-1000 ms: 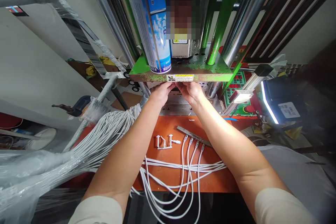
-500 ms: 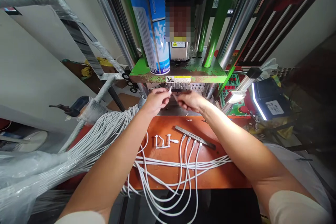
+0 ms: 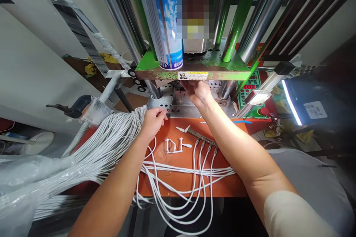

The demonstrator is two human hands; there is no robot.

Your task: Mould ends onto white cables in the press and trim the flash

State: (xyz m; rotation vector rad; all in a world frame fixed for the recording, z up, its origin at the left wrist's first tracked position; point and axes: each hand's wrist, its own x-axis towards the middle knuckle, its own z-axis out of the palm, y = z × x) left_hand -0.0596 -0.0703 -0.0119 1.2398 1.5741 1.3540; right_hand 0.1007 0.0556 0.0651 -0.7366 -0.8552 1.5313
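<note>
My left hand [image 3: 154,120] is over the front of the orange bench, its fingers curled in and nothing visible between them. My right hand [image 3: 198,93] reaches beneath the green press plate [image 3: 155,67], above the perforated steel base [image 3: 164,102]; the fingertips are mostly hidden. Between my forearms lies a white moulded plastic sprue [image 3: 174,151]. Behind it a small white plastic piece [image 3: 183,129] rests by the end of a metal bar mould [image 3: 200,137]. White cables [image 3: 196,159] run out of the bar's front side.
A thick bundle of white cables [image 3: 116,137] spreads along the left. On the press plate stands a blue spray can [image 3: 171,33]. Steel columns [image 3: 226,89] flank the opening. To the right are a green control panel [image 3: 251,89] with a red button and a lamp [image 3: 290,102].
My hands have parted: the left came back toward the bench, the right went further under the press plate. The white piece from my fingers now appears to lie near the bar.
</note>
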